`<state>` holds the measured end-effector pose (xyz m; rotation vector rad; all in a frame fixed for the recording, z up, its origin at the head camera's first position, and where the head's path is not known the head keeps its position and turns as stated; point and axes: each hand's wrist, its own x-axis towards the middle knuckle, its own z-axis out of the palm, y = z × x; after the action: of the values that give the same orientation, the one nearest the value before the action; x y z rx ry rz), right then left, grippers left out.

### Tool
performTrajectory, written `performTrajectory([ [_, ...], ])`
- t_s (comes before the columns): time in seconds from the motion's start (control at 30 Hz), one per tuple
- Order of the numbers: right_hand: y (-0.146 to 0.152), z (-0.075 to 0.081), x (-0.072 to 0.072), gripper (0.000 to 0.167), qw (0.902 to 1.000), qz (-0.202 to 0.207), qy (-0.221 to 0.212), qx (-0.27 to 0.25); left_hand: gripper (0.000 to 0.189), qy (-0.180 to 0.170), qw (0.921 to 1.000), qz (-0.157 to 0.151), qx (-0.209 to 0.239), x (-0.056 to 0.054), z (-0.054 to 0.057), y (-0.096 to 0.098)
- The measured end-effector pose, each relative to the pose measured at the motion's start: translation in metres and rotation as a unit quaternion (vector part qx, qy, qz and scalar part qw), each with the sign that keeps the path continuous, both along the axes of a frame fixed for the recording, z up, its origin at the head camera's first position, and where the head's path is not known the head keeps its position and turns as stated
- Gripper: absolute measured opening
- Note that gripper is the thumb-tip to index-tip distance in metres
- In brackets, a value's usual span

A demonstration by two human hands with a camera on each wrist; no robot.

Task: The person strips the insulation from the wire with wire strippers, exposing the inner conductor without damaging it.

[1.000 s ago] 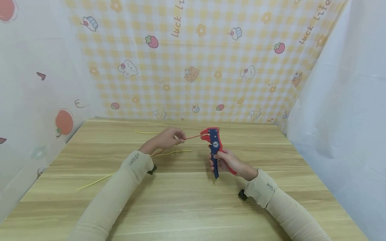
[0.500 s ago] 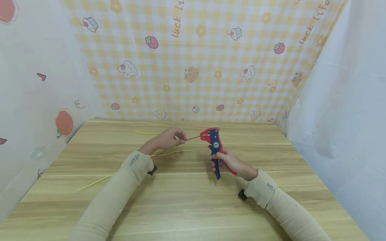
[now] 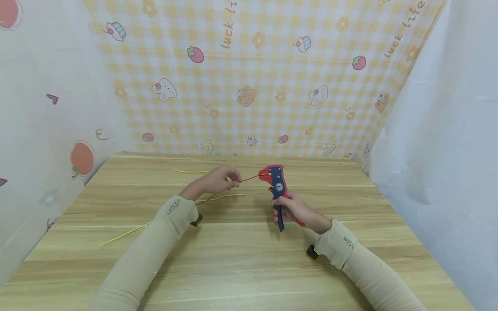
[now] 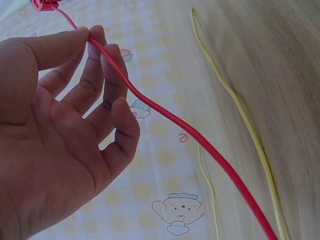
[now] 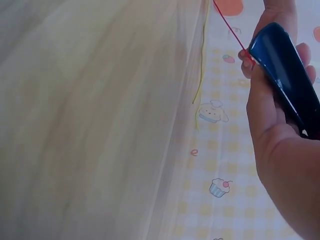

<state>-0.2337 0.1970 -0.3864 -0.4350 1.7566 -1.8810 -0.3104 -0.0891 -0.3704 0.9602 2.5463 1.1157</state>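
My left hand [image 3: 219,179] pinches a red wire [image 3: 249,178] between thumb and fingertips. From there the wire runs right to the red nose of a wire stripper [image 3: 277,181], where its end sits in the jaws. My right hand [image 3: 297,208] grips the stripper's blue and red handles, with the tool upright above the table. In the left wrist view the red wire [image 4: 170,116] trails down past the curled fingers. A blue handle [image 5: 282,65] fills part of the right wrist view and covers some of the left hand behind it.
Yellow wires lie on the wooden table [image 3: 241,259]: one wire [image 3: 190,171] near the back edge, another wire [image 3: 229,196] beneath the left wrist, and a length of yellow wire [image 3: 124,233] emerging left of the forearm. A checked cloth [image 3: 249,65] hangs behind the table.
The wire stripper's blue handle has swung slightly right as my right hand squeezed, and its jaws have drawn together at the red wire. My left hand has barely moved.
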Motion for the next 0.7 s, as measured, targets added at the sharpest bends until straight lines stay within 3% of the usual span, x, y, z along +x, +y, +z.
performTrajectory([
  [0.27, -0.003, -0.002, -0.002, 0.018, 0.9992, -0.007, -0.028, -0.027, 0.012, -0.013, 0.9999, 0.0, 0.011, 0.002, 0.0, 0.0],
  [0.53, -0.01, -0.003, 0.0, 0.008, 0.9979, -0.06, 0.021, 0.016, 0.011, -0.02, 0.9995, 0.013, 0.022, 0.004, 0.003, 0.001],
  [0.7, -0.012, -0.006, 0.0, 0.008, 0.9958, -0.072, 0.047, 0.031, 0.011, -0.024, 0.9995, 0.011, 0.016, 0.005, 0.006, 0.0],
])
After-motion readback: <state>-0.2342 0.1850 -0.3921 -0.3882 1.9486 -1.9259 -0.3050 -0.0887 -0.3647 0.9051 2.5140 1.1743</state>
